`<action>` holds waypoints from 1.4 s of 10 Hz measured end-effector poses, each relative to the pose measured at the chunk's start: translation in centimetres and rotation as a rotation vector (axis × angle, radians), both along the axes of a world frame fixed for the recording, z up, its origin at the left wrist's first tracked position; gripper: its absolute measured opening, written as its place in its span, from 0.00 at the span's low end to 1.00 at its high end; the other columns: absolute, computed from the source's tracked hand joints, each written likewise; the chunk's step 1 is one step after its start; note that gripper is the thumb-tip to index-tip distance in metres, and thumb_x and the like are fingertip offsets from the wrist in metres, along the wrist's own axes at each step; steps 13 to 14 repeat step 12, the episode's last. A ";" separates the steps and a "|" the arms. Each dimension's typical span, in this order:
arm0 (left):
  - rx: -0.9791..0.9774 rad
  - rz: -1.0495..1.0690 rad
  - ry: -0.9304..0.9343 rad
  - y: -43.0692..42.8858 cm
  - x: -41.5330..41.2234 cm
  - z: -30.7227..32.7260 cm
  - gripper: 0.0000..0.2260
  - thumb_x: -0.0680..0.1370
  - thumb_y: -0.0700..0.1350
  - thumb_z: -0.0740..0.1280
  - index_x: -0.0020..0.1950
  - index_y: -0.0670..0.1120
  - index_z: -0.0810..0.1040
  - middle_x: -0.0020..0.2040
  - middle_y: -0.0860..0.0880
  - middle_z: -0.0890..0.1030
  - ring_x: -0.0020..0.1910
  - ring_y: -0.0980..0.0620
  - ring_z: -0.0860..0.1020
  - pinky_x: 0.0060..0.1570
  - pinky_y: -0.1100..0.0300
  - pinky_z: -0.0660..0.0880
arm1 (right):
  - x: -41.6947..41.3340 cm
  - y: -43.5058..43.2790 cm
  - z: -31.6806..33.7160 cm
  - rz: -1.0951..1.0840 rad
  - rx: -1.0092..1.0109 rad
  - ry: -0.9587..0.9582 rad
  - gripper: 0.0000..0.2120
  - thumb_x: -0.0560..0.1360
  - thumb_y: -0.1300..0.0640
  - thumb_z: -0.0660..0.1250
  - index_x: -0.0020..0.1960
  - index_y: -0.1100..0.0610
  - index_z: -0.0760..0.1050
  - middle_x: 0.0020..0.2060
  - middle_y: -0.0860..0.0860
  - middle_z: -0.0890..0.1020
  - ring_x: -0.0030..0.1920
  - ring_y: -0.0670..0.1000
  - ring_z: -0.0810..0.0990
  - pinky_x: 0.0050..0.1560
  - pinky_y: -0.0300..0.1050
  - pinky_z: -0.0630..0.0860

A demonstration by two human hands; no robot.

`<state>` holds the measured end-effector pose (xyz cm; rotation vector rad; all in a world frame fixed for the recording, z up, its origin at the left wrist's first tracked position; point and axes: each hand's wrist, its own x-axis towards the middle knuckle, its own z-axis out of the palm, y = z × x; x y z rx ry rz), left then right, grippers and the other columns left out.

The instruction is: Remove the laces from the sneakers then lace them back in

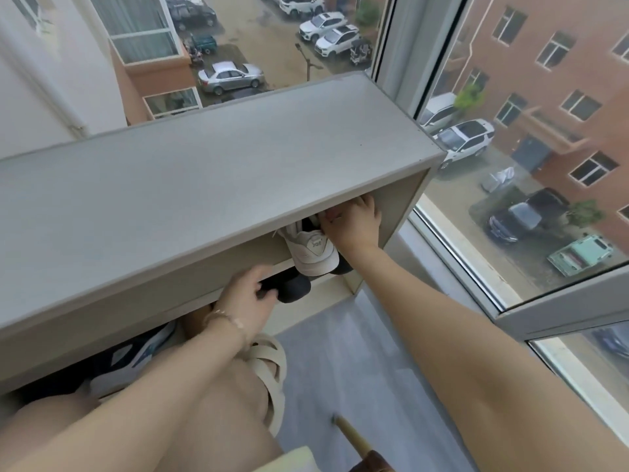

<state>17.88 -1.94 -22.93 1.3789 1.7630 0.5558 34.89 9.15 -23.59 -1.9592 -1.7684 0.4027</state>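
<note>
A white sneaker stands heel-out on the upper shelf of a grey shoe cabinet. Its front and laces are hidden under the cabinet top. My right hand reaches into that shelf beside the sneaker, with the thumb and curled fingers at its collar. On the shelf below, my left hand grips the heel end of a dark shoe. Another dark shoe peeks out just right of the white sneaker.
A navy and grey sneaker lies on a lower shelf at the left. A beige sandal is on my foot over the grey floor. A large window runs close along the right. A wooden handle lies near the bottom.
</note>
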 end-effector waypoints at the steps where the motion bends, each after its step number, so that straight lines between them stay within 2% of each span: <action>1: 0.097 0.008 -0.171 4.0 4.7 -0.5 0.30 0.73 0.42 0.70 0.72 0.52 0.62 0.70 0.50 0.66 0.67 0.52 0.67 0.67 0.57 0.64 | 0.2 -0.3 -0.8 -0.019 0.089 0.073 0.12 0.72 0.47 0.68 0.39 0.56 0.81 0.52 0.51 0.79 0.65 0.56 0.67 0.64 0.51 0.63; 2: 0.089 0.124 -0.180 6.0 8.1 -1.7 0.24 0.73 0.44 0.69 0.68 0.52 0.66 0.67 0.48 0.68 0.62 0.49 0.72 0.56 0.63 0.67 | 1.3 -0.9 -1.5 -0.020 0.136 0.181 0.16 0.69 0.50 0.70 0.53 0.57 0.77 0.55 0.54 0.76 0.63 0.55 0.68 0.63 0.52 0.67; 3: 0.173 0.187 -0.027 6.2 8.9 -2.8 0.24 0.75 0.43 0.67 0.69 0.52 0.65 0.67 0.46 0.70 0.60 0.44 0.73 0.54 0.58 0.71 | 3.2 -1.6 -2.4 -0.035 0.122 0.397 0.30 0.69 0.56 0.70 0.69 0.55 0.64 0.63 0.53 0.68 0.64 0.51 0.67 0.61 0.41 0.68; 4: 0.256 0.270 -0.115 5.9 9.2 -3.6 0.36 0.70 0.40 0.72 0.74 0.49 0.57 0.64 0.48 0.72 0.62 0.46 0.73 0.58 0.58 0.70 | 3.2 -1.5 -3.3 -0.103 0.065 0.462 0.36 0.68 0.51 0.72 0.71 0.50 0.60 0.65 0.51 0.68 0.64 0.50 0.69 0.60 0.44 0.70; 5: 0.203 0.375 -0.160 6.3 9.9 -4.0 0.41 0.67 0.42 0.75 0.74 0.45 0.56 0.64 0.42 0.74 0.61 0.44 0.74 0.58 0.56 0.71 | 2.8 -0.3 -3.9 -0.230 0.007 0.448 0.39 0.64 0.48 0.73 0.69 0.55 0.60 0.62 0.52 0.71 0.63 0.54 0.71 0.59 0.53 0.72; 6: 0.160 0.344 -0.163 6.5 10.2 -4.5 0.44 0.66 0.43 0.76 0.75 0.46 0.54 0.65 0.44 0.73 0.62 0.46 0.73 0.60 0.57 0.71 | 2.8 0.2 -4.0 -0.198 0.014 0.356 0.39 0.64 0.52 0.72 0.72 0.56 0.60 0.60 0.57 0.70 0.59 0.59 0.72 0.56 0.54 0.73; 7: 0.128 0.305 -0.169 6.9 10.2 -4.6 0.44 0.68 0.47 0.75 0.76 0.50 0.52 0.71 0.47 0.67 0.68 0.49 0.68 0.67 0.53 0.66 | 3.4 0.7 -3.7 -0.158 0.020 0.334 0.40 0.66 0.55 0.70 0.74 0.52 0.57 0.58 0.59 0.68 0.54 0.62 0.73 0.55 0.54 0.74; 8: 0.030 0.269 -0.133 8.3 9.9 -4.2 0.39 0.72 0.49 0.71 0.76 0.50 0.51 0.73 0.47 0.64 0.70 0.48 0.65 0.65 0.56 0.64 | 4.5 0.9 -3.8 -0.146 -0.008 0.281 0.36 0.68 0.53 0.71 0.72 0.56 0.61 0.59 0.58 0.72 0.58 0.60 0.73 0.57 0.51 0.71; 9: -0.053 0.213 -0.070 9.0 9.5 -3.6 0.38 0.74 0.50 0.69 0.76 0.52 0.48 0.72 0.47 0.66 0.68 0.45 0.68 0.63 0.54 0.66 | 4.8 0.2 -3.9 -0.117 -0.008 0.206 0.28 0.72 0.51 0.69 0.67 0.60 0.64 0.58 0.57 0.76 0.59 0.58 0.73 0.55 0.48 0.68; 10: -0.112 0.146 -0.045 8.8 9.2 -3.0 0.36 0.77 0.49 0.65 0.76 0.52 0.43 0.72 0.47 0.64 0.67 0.44 0.68 0.63 0.53 0.66 | 5.2 -0.6 -3.2 -0.053 -0.092 0.134 0.28 0.75 0.54 0.65 0.71 0.59 0.60 0.65 0.56 0.71 0.64 0.57 0.69 0.59 0.49 0.68; 11: -0.158 0.042 0.002 8.0 8.7 -2.8 0.33 0.78 0.46 0.61 0.76 0.49 0.43 0.72 0.47 0.65 0.67 0.44 0.69 0.65 0.53 0.66 | 5.8 -2.4 -2.4 0.021 -0.253 -0.050 0.30 0.75 0.58 0.64 0.73 0.57 0.54 0.69 0.54 0.64 0.65 0.57 0.68 0.57 0.50 0.70; 12: -0.253 -0.097 0.097 5.5 8.3 -1.7 0.25 0.78 0.46 0.61 0.73 0.46 0.56 0.66 0.46 0.72 0.63 0.45 0.72 0.61 0.56 0.69 | 5.8 -5.1 -1.4 0.125 -0.499 -0.141 0.13 0.75 0.59 0.60 0.59 0.58 0.68 0.55 0.55 0.74 0.54 0.57 0.75 0.44 0.46 0.70; 14: -0.253 -0.097 0.097 5.5 8.3 -1.7 0.25 0.78 0.46 0.61 0.73 0.46 0.56 0.66 0.46 0.72 0.63 0.45 0.72 0.61 0.56 0.69 | 5.8 -5.1 -1.4 0.125 -0.499 -0.141 0.13 0.75 0.59 0.60 0.59 0.58 0.68 0.55 0.55 0.74 0.54 0.57 0.75 0.44 0.46 0.70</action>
